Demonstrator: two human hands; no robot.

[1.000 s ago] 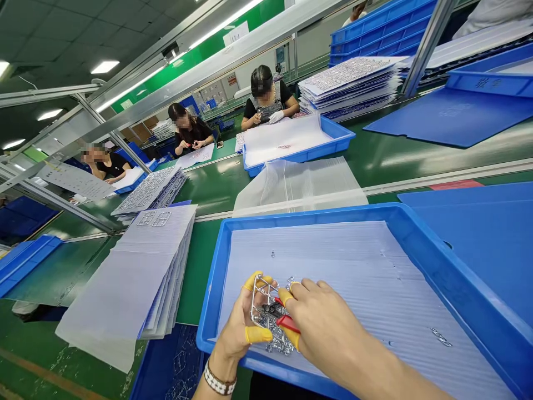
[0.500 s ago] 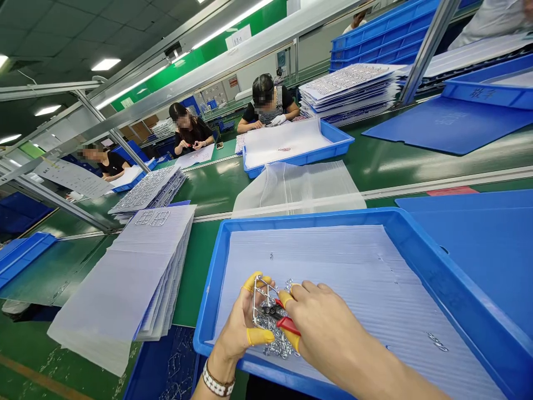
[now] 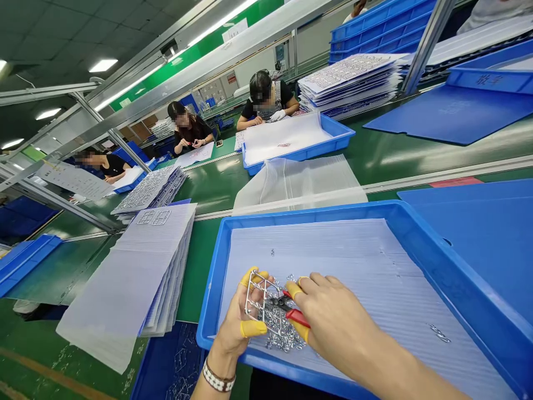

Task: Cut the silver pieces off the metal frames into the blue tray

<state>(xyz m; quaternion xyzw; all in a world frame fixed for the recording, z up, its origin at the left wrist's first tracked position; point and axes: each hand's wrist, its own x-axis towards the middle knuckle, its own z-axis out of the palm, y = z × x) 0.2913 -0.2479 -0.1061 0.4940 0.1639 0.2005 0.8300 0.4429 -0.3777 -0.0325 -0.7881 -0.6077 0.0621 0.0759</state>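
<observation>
In my left hand point(image 3: 237, 319), between thumb and fingers with yellow finger covers, is a small silvery metal frame point(image 3: 255, 294) with twisted pieces inside it. My right hand point(image 3: 333, 311), also with yellow finger covers, grips red-handled pliers point(image 3: 296, 317). The dark jaws of the pliers are at the right side of the frame. Under both hands lies a pile of small twisted metal pieces point(image 3: 285, 338) on the white sheet point(image 3: 333, 255) lining a blue tray point(image 3: 308, 210). A few more pieces point(image 3: 440, 333) lie at the sheet's right.
Layered white sheets point(image 3: 120, 278) bearing two metal frames stand left of the tray. A blue bin point(image 3: 160, 364) of metal parts is below. Beyond are a translucent sheet point(image 3: 300, 180), another blue tray point(image 3: 337, 139), stacked sheets point(image 3: 350, 80), and several people seated at the bench.
My left hand has tilted the metal frame, which now shows more of its face. My right hand and the pliers have shifted slightly right. The view has moved a little.
</observation>
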